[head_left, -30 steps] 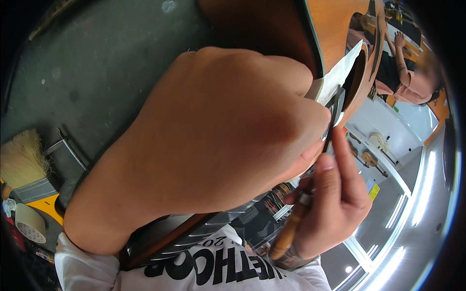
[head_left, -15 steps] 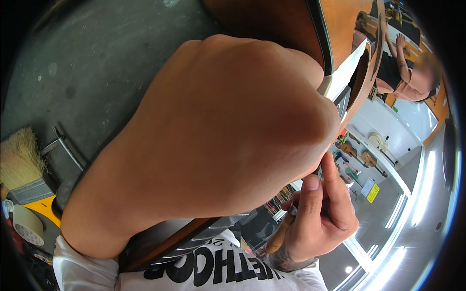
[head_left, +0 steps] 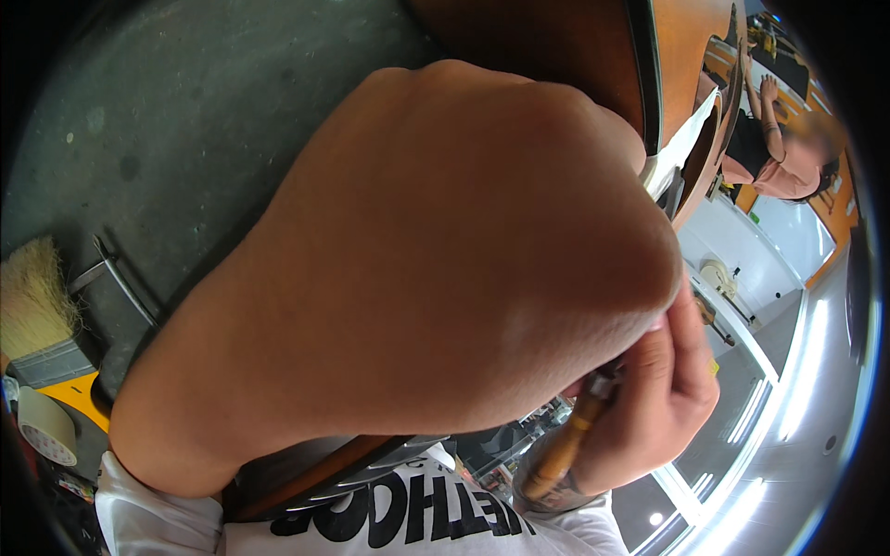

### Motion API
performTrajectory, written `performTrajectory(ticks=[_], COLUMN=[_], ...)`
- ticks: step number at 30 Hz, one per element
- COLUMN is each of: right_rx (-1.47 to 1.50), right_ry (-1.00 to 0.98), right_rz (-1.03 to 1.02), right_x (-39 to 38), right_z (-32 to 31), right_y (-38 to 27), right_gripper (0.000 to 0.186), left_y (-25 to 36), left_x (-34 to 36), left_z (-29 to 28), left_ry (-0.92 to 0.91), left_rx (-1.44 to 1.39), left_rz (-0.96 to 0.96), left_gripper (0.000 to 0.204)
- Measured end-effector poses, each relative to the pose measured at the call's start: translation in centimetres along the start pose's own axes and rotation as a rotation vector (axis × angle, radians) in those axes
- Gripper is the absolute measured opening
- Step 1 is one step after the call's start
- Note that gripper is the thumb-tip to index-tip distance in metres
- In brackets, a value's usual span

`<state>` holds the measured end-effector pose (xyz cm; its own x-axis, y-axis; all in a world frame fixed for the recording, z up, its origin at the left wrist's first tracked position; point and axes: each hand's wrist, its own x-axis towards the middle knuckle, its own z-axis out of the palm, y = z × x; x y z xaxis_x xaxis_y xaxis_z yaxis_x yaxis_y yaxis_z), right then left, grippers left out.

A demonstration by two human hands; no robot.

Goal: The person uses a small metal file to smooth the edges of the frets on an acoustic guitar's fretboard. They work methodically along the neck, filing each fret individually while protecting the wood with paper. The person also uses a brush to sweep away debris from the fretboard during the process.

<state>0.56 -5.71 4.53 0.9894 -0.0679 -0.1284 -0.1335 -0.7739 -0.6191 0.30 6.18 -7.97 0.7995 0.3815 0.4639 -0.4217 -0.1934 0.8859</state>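
My left hand [head_left: 445, 241] fills the middle of the view, back uppermost, fingers curled; what they grip is hidden. Just right of and below it, my right hand [head_left: 664, 408] holds a wooden-handled tool [head_left: 565, 452], with its fingertips partly hidden behind my left hand. Beyond my left knuckles is the orange-brown wooden body of an instrument [head_left: 684, 42] with dark edge binding. A white strip [head_left: 681, 139] lies along its curved edge, beside a dark metal piece that is mostly hidden.
At left on the dark grey bench [head_left: 139, 111] lie a wide brush [head_left: 37, 296], a metal tool [head_left: 120, 283] and a tape roll [head_left: 46, 426]. At upper right another person [head_left: 779, 171] in pink works at an orange bench. Instruments [head_left: 721, 283] hang on the far wall.
My left hand has shifted rightward, covering more of the instrument's edge and the metal piece. My right hand dipped down-left, then moved back right with the wooden-handled tool.
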Motion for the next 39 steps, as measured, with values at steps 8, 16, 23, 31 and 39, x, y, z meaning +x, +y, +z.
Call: performTrajectory(ticks=[8, 16, 23, 31, 39], right_rx=[-0.129, -0.27, 0.111, 0.192, 0.29], right_ry=[-0.153, -0.144, -0.027, -0.127, -0.24], right_rz=[-0.242, -0.416, 0.096, -0.091, 0.005], right_x=[-1.2, -0.4, 0.1, 0.0, -0.2], right_z=[-2.6, -2.4, -0.8, -3.2, -3.0], right_y=[2.7, 3.1, 0.0, 2.0, 2.8], right_gripper=[0.036, 0.035, 0.04, 0.048, 0.045], left_y=[-0.1, 0.3, 0.2, 0.3, 0.1], left_x=[-0.2, 0.4, 0.3, 0.1, 0.2], left_z=[-0.3, -0.1, 0.2, -0.1, -0.2], left_ry=[0.012, 0.012, 0.015, 0.009, -0.019], left_rx=[0.028, 0.021, 0.027, 0.053, 0.077], left_rz=[-0.022, -0.023, -0.02, -0.015, 0.023], left_gripper=[0.031, 0.032, 0.033, 0.034, 0.035])
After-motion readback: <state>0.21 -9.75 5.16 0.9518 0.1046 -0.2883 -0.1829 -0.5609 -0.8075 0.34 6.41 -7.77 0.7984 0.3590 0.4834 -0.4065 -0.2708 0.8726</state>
